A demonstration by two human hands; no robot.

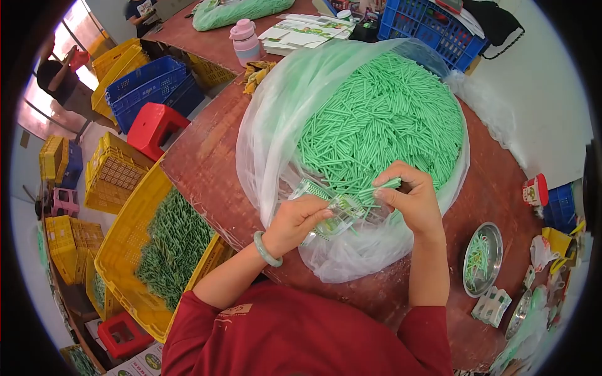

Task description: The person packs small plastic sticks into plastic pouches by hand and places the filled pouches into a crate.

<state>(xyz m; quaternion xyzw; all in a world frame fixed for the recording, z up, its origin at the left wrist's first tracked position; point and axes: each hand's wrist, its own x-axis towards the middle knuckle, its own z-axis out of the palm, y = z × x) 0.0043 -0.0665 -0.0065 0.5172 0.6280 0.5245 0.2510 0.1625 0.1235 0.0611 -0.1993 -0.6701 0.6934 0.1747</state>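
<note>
My left hand (pixel 292 224), with a pale bangle (pixel 266 249) at its wrist, pinches a clear printed plastic packet (pixel 343 212). Between the thumb and fingers of my right hand (pixel 412 199) is a small bunch of thin green sticks (pixel 390 184), just right of the packet. Behind both hands a big heap of the same green sticks (pixel 385 119) fills a large clear plastic bag (pixel 266 147) laid open on the table. The packet lies over the bag's near edge; whether sticks are inside it I cannot make out.
The dark red table (pixel 210 166) carries a pink bottle (pixel 245 44), stacked printed cartons (pixel 304 32), a blue crate (pixel 426 28) and a metal dish (pixel 483 260). A yellow crate (pixel 128 260) of green wrapped sticks stands left, near a red stool (pixel 155 130). Two people stand far left.
</note>
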